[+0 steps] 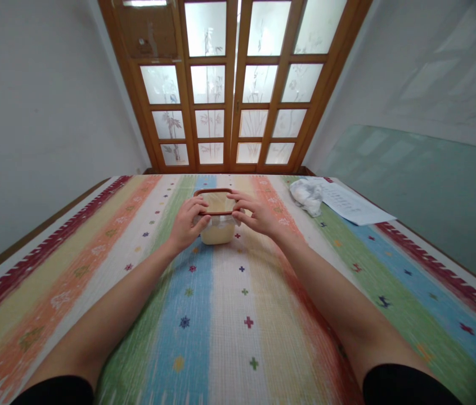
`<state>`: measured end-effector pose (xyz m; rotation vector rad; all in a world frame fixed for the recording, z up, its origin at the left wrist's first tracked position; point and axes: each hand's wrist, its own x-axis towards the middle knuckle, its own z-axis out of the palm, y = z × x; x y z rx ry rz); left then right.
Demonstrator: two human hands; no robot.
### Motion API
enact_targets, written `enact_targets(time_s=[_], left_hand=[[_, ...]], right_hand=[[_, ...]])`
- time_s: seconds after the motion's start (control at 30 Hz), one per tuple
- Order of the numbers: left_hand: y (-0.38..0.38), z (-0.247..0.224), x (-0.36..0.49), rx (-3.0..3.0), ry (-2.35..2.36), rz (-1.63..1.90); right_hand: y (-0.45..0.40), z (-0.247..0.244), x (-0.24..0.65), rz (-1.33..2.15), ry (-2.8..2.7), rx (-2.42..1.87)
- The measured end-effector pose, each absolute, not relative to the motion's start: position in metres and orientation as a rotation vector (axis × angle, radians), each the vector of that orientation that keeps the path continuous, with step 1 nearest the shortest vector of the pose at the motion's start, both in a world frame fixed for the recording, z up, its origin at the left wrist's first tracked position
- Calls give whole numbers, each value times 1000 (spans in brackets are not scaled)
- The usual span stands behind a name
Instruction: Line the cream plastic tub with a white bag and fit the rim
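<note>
In the middle of the striped tablecloth stands a small see-through food container [218, 234], pale yellowish in its lower part. A clear lid [218, 202] with a reddish-brown rim lies over its top. My left hand [189, 221] grips the left side of the lid, thumb at the near corner and fingers along the rim. On the opposite side my right hand [256, 215] holds the lid's right edge, its fingers bent over the rim. Translucent side flaps show partly under both hands. Whether the lid is fully seated, I cannot tell.
A crumpled white plastic bag [307, 196] lies at the far right of the table, beside a printed sheet of paper [354, 203]. The striped tablecloth [229, 315] covers the table. Beyond its far edge are wooden doors [230, 101] with frosted panes; walls flank both sides.
</note>
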<state>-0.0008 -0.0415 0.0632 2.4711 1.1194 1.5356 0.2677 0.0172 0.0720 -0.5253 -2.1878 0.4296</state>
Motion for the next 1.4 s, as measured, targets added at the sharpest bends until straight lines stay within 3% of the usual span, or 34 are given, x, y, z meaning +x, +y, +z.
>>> enact_targets(time_s=[0.37, 0.73, 1.0, 1.4], left_hand=[[-36, 49, 3, 2342, 1070, 1704], [-17, 85, -3, 2302, 1243, 1520], [14, 60, -12, 2214, 1149, 1371], [16, 35, 2, 1919, 979, 1607]], right_hand=[[13, 72, 262, 407, -2168, -576], [31, 105, 234, 394, -2219, -691], [50, 93, 226, 492, -2382, -684], [35, 64, 207, 636, -1778, -700]])
